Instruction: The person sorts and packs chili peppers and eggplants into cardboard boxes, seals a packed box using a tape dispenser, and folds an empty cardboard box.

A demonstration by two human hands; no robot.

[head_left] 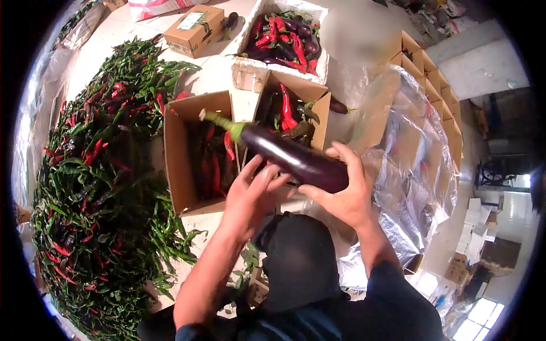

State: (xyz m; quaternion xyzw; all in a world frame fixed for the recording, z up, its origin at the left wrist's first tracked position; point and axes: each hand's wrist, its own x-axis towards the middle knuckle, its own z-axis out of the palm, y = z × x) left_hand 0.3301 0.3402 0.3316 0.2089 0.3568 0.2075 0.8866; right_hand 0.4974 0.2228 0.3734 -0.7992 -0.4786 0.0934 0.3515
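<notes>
A large dark purple eggplant (290, 156) with a green stem is held above two cardboard boxes. My right hand (350, 190) is closed around its thick end, with thumb and fingers on either side. Close below the eggplant's middle, my left hand (256, 187) has its fingers apart; I cannot tell whether they touch it. Red peppers lie in the left cardboard box (177, 153). The right cardboard box (321, 120) contains a bright red pepper (286, 111) and darker green ones, partly hidden by the eggplant.
A big heap of green and red peppers (96, 187) spreads along the left. Behind the boxes stand a white foam box (248, 34) of peppers and eggplants and a small closed carton (196, 31). Clear plastic film (406, 170) covers divided cardboard boxes (438, 85) at right.
</notes>
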